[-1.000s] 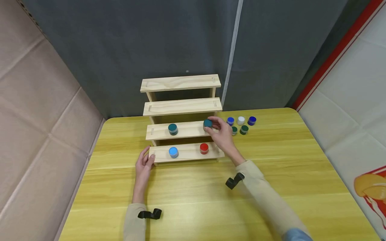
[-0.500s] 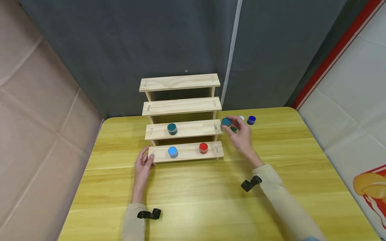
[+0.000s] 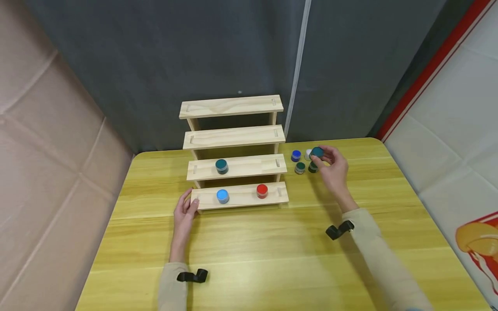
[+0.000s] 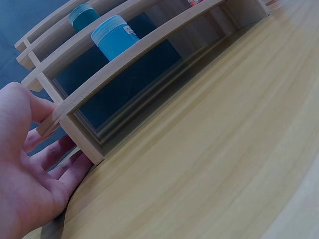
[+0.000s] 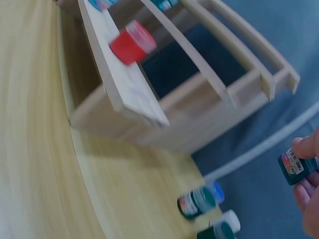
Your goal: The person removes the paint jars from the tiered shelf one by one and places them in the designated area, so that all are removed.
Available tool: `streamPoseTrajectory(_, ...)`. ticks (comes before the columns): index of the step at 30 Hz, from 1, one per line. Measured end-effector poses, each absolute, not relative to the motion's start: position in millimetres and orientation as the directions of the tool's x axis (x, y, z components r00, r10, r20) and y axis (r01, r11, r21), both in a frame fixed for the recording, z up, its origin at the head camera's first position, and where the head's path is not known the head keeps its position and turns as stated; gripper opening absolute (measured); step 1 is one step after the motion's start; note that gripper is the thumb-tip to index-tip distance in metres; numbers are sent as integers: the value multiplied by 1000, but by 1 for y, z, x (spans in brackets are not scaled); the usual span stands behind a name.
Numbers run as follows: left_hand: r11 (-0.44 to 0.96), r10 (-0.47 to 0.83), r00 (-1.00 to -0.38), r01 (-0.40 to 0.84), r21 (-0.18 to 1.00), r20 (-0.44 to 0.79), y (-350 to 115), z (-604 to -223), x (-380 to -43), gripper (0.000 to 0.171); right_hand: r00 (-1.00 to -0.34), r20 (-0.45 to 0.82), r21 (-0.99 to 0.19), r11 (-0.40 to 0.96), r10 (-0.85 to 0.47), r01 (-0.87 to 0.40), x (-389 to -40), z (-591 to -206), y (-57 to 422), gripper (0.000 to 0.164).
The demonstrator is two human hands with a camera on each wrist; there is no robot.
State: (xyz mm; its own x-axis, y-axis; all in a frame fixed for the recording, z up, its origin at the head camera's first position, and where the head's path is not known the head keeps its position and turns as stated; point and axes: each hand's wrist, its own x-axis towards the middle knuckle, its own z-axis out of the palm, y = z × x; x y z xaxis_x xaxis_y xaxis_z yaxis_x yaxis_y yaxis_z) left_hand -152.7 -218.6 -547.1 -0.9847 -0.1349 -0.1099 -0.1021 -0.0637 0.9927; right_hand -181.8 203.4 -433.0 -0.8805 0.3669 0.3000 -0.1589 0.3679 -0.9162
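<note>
My left hand (image 3: 184, 211) grips the left end of the lowest step of a four-tier wooden display stand (image 3: 235, 137); in the left wrist view its fingers (image 4: 60, 154) lie along the side panel. On that step sit a light-blue paint jar (image 3: 222, 196) and a red paint jar (image 3: 262, 191). A teal paint jar (image 3: 221, 166) stands on the second step. To the right of the stand, my right hand (image 3: 335, 172) pinches another teal paint jar (image 3: 317, 152) between thumb and fingers, raised above the grouped jars. Its label faces the right wrist camera.
Beside the stand, a blue jar (image 3: 296, 156), a white jar (image 3: 308, 154), a green jar (image 3: 300, 168) and a second green jar (image 3: 313, 167) stand on the wooden table (image 3: 249, 259). A dark curtain (image 3: 175, 65) hangs close behind the stand.
My right hand has lifted the teal jar off the second step and carried it right, over the grouped jars. The dark-blue jar is now hidden behind that hand. My left hand has stayed put.
</note>
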Motion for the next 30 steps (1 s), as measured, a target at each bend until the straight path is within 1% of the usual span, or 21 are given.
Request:
streamPoseTrajectory(5, -68, -128, -985, -103, 992, -112, -219, -546, -153, 50, -861, 245, -934, 345, 446, -87, -199, -464, 232, 40)
streamPoseTrajectory(15, -68, -124, -986, -105, 992, -113, -219, -547, -152, 50, -844, 134, -944, 325, 520, 50, -206, -484, 254, 42)
streamPoseTrajectory(25, -66, -125, -985, -113, 991, -121, -219, -547, -152, 50, -833, 85, -934, 336, 547, 125, -211, -508, 267, 41)
streamPoseTrajectory(30, -64, -135, -984, -111, 992, -119, -219, -547, -152, 50, -821, 95, -933, 337, 563, 123, -215, -517, 271, 41)
